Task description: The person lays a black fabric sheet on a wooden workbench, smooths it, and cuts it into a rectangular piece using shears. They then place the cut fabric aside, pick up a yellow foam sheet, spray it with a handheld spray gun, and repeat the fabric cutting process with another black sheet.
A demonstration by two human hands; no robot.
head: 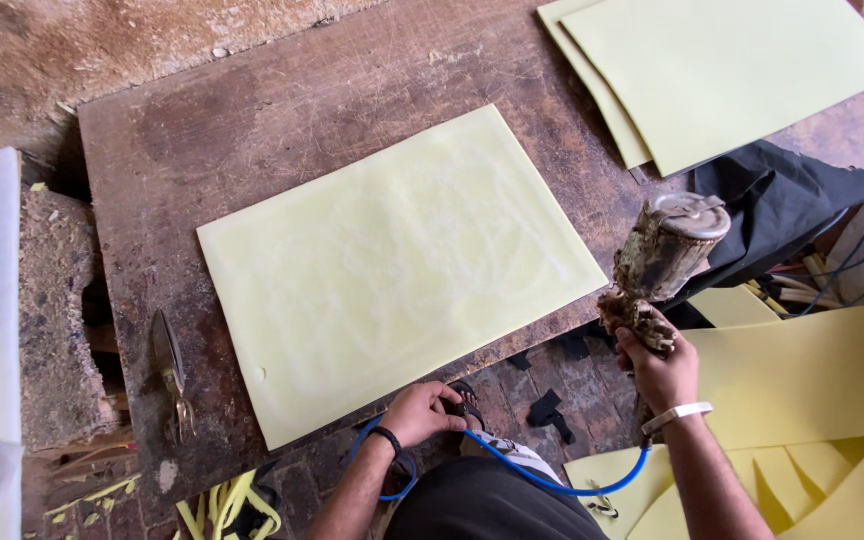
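Below, the right hand (658, 368) is wrapped around the grip of a crusted spray gun (660, 262), holding it upright just off the near right edge of the table (282, 110); its metal cup sits on top. A blue hose (552, 482) runs from under that hand across toward the left hand (420, 411), which rests at the near table edge with fingers curled down, just beside the corner of a pale yellow sheet (392, 265); whether it grips anything I cannot tell. That sheet lies flat in the middle of the table. More yellow sheets (712, 70) are stacked at the far right corner, partly over a black cloth (782, 205). Shears (172, 372) lie at the table's left edge.
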